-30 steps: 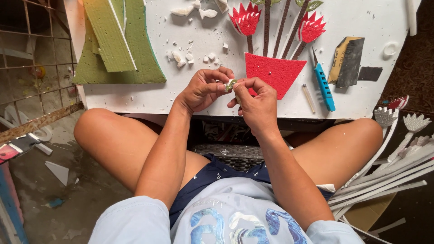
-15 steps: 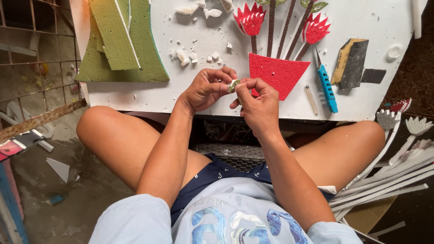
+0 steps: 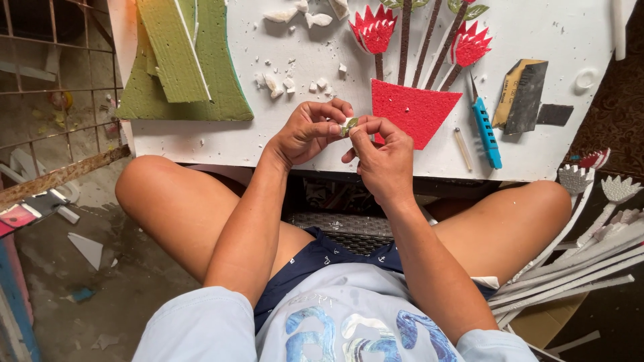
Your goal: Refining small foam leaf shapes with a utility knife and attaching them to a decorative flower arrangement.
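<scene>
Head view: left hand and right hand pinch a small green piece over the white surface's near edge, red foam pot at two o'clock.

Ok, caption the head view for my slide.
Both hands, left and right, pinch a small green piece above a white board bearing a red foam flowerpot.

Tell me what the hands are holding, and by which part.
A small green foam piece, pinched between the fingertips of the left hand and right hand, one at each end. Its exact shape is too small to tell.
</scene>
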